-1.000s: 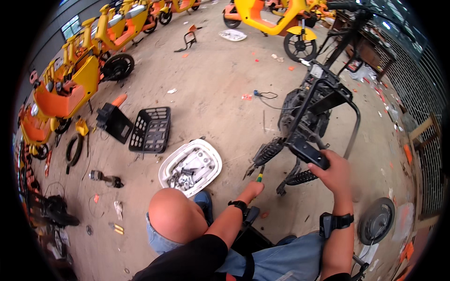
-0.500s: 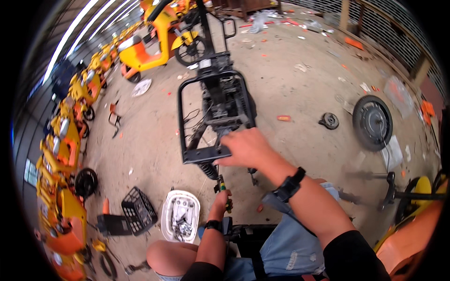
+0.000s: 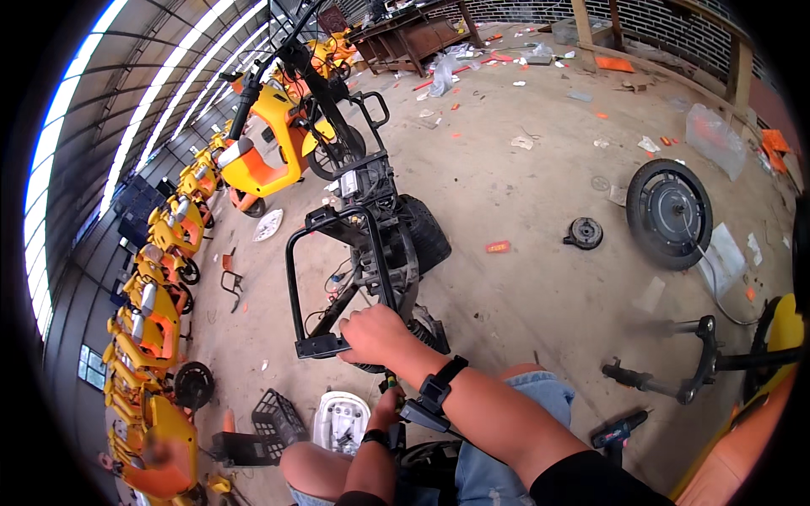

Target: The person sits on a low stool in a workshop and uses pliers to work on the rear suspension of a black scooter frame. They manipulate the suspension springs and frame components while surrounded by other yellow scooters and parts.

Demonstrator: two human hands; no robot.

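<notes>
A stripped black scooter frame [image 3: 384,253] with handlebars stands in front of me, its rack loop [image 3: 293,278] facing my knees. My right hand [image 3: 381,336] is closed round the near bar of the rack, beside a spring and dark mechanical parts. Lower down, my left hand [image 3: 386,406] grips a tool with a green-and-yellow handle [image 3: 390,382]. My right forearm and the frame hide most of that tool, so its kind is unclear. A white tub [image 3: 342,422] with metal parts sits by my left hand.
A black crate [image 3: 278,417] lies left of the tub. Yellow scooters [image 3: 156,316] line the left side. On the right are a wheel [image 3: 669,212], a round black part [image 3: 584,234], a fork [image 3: 700,358] and a power drill [image 3: 620,428]. Litter dots the floor.
My view has lifted and shifted, so the handlebars and the drill now show. The rack appears lower and further left. Both hands keep their holds; the left one is now more covered.
</notes>
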